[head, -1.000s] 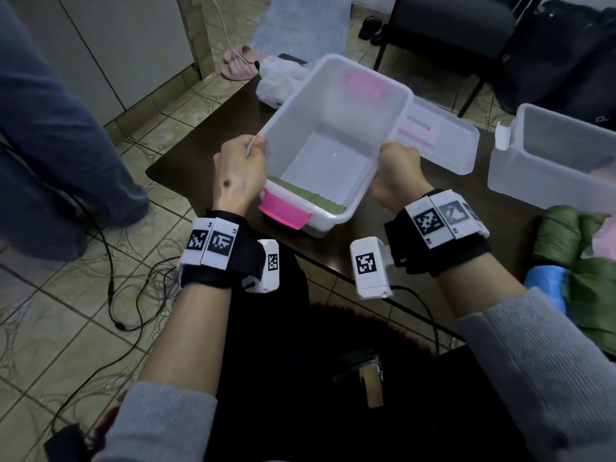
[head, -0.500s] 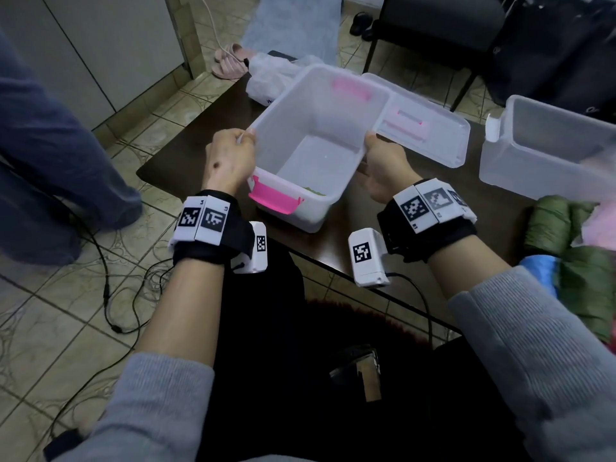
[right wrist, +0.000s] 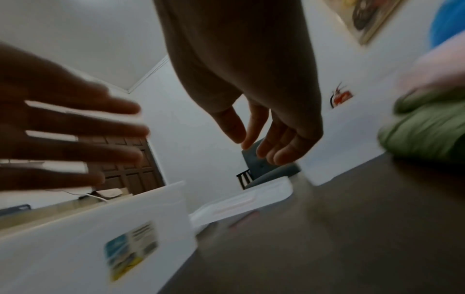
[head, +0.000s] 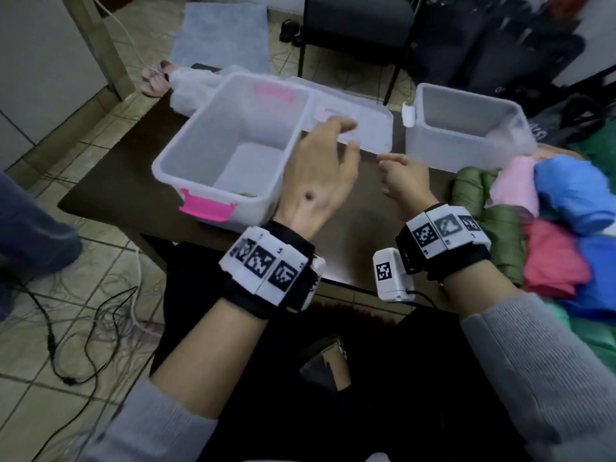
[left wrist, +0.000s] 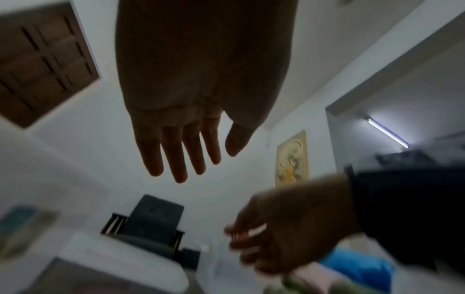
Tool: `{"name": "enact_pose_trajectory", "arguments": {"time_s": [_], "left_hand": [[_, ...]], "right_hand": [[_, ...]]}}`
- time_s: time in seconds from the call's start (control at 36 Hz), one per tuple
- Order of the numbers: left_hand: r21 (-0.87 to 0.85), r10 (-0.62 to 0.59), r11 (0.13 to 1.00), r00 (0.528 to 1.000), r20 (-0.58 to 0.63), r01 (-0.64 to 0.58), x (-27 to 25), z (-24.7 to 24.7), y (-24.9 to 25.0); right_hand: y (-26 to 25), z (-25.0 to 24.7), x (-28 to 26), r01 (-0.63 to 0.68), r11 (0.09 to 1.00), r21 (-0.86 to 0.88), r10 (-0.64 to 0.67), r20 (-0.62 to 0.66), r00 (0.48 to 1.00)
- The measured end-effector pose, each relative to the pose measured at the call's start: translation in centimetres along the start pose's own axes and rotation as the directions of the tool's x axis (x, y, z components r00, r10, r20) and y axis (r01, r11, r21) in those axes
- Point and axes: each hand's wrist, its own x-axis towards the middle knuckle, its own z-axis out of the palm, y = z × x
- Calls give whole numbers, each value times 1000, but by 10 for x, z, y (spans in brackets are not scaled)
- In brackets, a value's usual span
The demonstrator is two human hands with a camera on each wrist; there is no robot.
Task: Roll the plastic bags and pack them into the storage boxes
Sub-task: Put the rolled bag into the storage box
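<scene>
Plastic bags point(head: 563, 228) mostly wait rolled in a heap at the worktop's right end, just one green roll point(head: 247, 194) in your pink-latched storage box point(head: 186, 161), while your left hand point(head: 316, 185) and right hand point(head: 405, 183) hover with fingers released, holding nothing.

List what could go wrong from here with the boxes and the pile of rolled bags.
1. The pink-latched storage box sits close to the near edge of the table; a bump from the left hand, which hovers open by its right wall, might push it off.
2. The rolled bags are heaped loosely at the table's right end; the right hand reaching in could make some unroll or slide off.
</scene>
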Motion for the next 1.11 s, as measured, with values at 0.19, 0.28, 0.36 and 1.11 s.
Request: {"name": "enact_pose_trajectory", "arguments": {"time_s": [0.19,0.28,0.36,1.11], "left_hand": [[167,-108,985,915,389,45,-34,87,-17],[234,-126,972,870,477,13,-48,107,-28],[310,-198,950,835,514,35,-55,119,-37],[534,-204,845,906,370,-27,-83,150,-58]], "right_hand": [[23,-85,-4,92,891,-445,-148,-93,985],[33,-110,-9,41,783,-621,-188,-174,967],[39,-126,-14,-90,699,-710,-157,-274,949],[24,-219,86,-140,542,-829,-37,-190,981]]}}
